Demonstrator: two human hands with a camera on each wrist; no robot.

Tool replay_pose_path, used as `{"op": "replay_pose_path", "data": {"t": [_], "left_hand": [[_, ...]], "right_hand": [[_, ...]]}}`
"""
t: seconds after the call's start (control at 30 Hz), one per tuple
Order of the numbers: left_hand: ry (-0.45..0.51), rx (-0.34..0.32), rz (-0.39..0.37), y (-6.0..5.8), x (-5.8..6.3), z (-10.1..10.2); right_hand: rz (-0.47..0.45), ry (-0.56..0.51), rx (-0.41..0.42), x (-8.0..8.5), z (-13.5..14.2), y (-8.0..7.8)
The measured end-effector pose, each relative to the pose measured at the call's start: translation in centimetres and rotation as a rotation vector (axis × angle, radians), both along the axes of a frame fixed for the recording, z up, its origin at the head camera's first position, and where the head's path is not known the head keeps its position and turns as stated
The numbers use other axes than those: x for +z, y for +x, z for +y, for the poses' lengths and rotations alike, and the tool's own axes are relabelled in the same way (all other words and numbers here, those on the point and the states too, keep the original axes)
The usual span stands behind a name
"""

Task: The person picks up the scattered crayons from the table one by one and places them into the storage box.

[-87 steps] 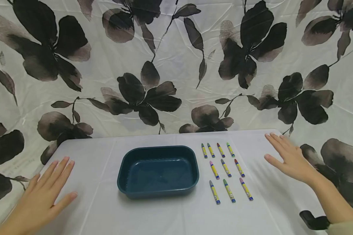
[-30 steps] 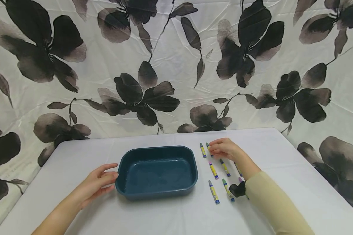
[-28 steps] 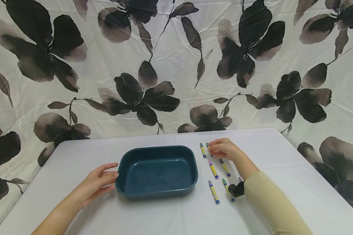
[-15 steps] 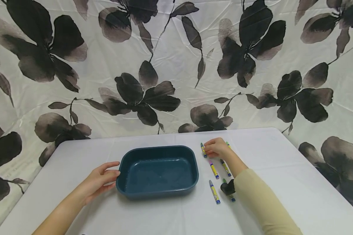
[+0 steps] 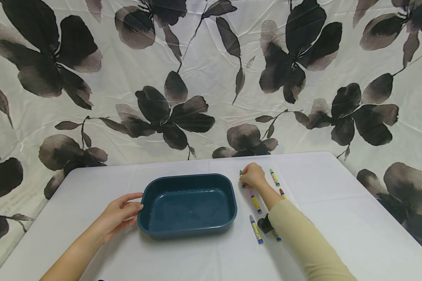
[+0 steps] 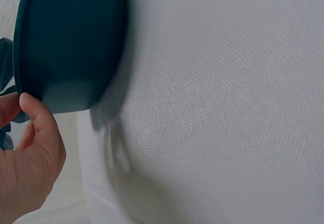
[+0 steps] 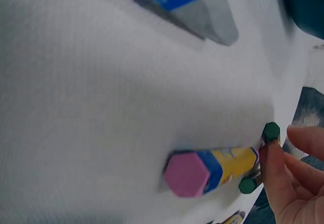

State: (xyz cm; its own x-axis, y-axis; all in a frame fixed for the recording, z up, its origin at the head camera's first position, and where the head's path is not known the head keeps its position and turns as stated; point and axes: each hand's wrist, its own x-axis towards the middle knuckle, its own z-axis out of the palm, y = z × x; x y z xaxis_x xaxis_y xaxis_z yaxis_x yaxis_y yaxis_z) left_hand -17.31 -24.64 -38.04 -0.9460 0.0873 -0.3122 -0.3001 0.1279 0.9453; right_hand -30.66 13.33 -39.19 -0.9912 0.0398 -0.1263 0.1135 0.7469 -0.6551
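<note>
A dark teal bin [image 5: 186, 234] stands on the white-covered table. My left hand [image 5: 117, 214] touches the left end of its rim, fingers loosely extended, fingertips on the outer side in the left wrist view. Right of the bin, my right hand [image 5: 254, 175] pinches a green crayon [image 7: 271, 132] between thumb and finger at the back of the group. A second green-ended crayon [image 7: 248, 185] lies beside those fingers. Nearer are a pink crayon [image 5: 255, 203] and a grey-tipped crayon [image 5: 256, 230]. The right hand and forearm hide some crayons.
A light green crayon [image 5: 274, 177] and a red-tipped crayon [image 5: 283, 193] lie right of my right forearm. A black wrist device [image 5: 265, 223] overlaps another crayon [image 5: 277, 236]. Behind the table [image 5: 183, 261] hangs a floral cloth [image 5: 197, 58].
Both hands have come in from the table's sides, the left to the bin's rim, the right to the crayons. Lately the right hand has moved left along the back row, its fingers closing.
</note>
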Motion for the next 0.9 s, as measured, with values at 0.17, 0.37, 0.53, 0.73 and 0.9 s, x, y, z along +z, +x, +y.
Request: {"op": "replay_pose_path", "data": {"t": [0.17, 0.37, 0.53, 0.73, 0.9], "left_hand": [[-0.004, -0.007, 0.011, 0.0, -0.1, -0.1], [-0.004, -0.005, 0.035, 0.1, 0.0, -0.3], [-0.034, -0.003, 0.039, 0.4, 0.1, -0.3], [-0.049, -0.014, 0.045, 0.5, 0.1, 0.0], [-0.065, -0.015, 0.045, 0.4, 0.3, 0.1]], "right_hand": [[0.082, 0.132, 0.033, -0.2, -0.6, 0.0], [0.103, 0.206, 0.072, -0.2, -1.0, 0.1], [0.048, 0.157, 0.099, 0.0, -0.9, 0.3], [-0.178, -0.189, 0.056, 0.2, 0.0, -0.1], [-0.26, -0.379, 0.027, 1.3, 0.7, 0.0]]}}
